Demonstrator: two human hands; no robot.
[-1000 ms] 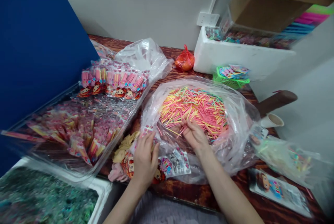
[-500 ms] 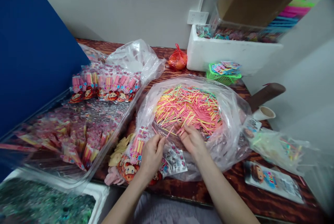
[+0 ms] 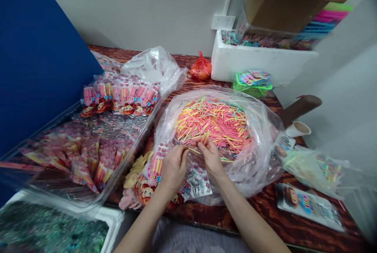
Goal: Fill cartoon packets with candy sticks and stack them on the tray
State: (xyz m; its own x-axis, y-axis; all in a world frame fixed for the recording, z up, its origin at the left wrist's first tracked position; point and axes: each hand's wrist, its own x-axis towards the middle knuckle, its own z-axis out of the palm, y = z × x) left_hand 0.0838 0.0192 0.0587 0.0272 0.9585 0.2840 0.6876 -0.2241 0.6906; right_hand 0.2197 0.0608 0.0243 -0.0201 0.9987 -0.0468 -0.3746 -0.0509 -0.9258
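Note:
A wide clear plastic bag [image 3: 260, 158] lies open in front of me, and a heap of thin pink, yellow and green sticks [image 3: 212, 121] fills it. At the heap's near edge my right hand [image 3: 211, 158] pinches a small bunch of yellow and pink sticks [image 3: 205, 138]. My left hand [image 3: 176, 163] is closed beside it, its fingertips at one end of a single yellow stick [image 3: 194, 150]. Below and left of my left hand lie printed pouches [image 3: 155, 168] with a cartoon face, partly hidden by my forearm.
On the left, a clear tray [image 3: 138, 137] holds many stick-filled packets [image 3: 100, 162]. A white foam box [image 3: 262, 62], a green basket [image 3: 253, 89] and a red bag [image 3: 201, 68] stand behind. To the right are a paper cup [image 3: 298, 128] and a flat printed pouch [image 3: 309, 206].
My hands have drawn slightly closer together. A yellow stick is now at my left fingertips, where a pink one was before. The bunch in my right hand stands more upright.

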